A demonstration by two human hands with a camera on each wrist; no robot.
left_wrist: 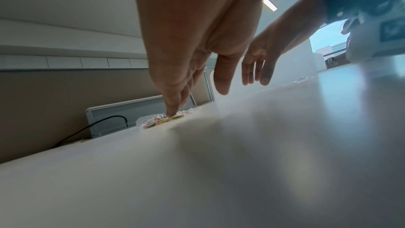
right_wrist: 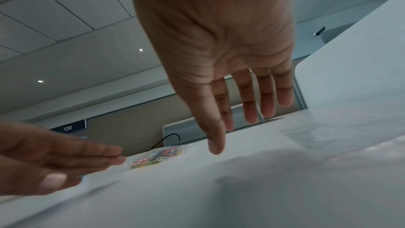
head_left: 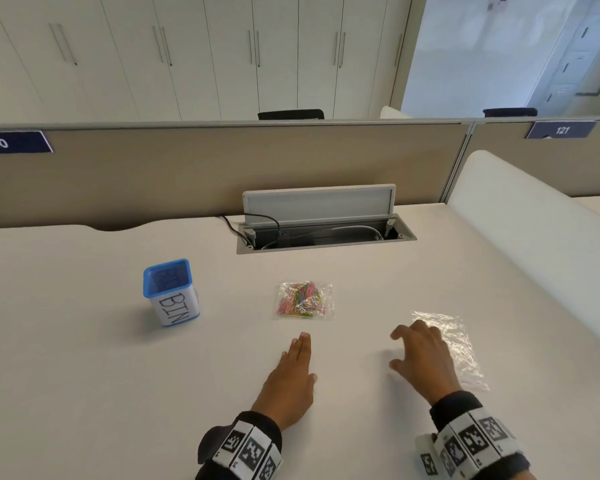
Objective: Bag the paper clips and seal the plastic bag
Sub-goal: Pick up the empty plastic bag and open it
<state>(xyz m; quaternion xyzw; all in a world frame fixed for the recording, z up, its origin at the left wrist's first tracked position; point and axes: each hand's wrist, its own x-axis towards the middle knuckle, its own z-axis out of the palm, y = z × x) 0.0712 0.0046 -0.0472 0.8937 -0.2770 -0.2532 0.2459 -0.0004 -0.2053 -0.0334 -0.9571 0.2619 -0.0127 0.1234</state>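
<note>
while both hands (head_left: 291, 372) (head_left: 421, 358) hover flat, each grip apart, paper clips (head_left: 303, 299) lie bagged.

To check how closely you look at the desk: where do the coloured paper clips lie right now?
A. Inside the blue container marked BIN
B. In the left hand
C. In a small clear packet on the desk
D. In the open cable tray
C: the paper clips sit in a small clear packet lying on the desk, ahead of the left hand, which holds nothing.
</note>
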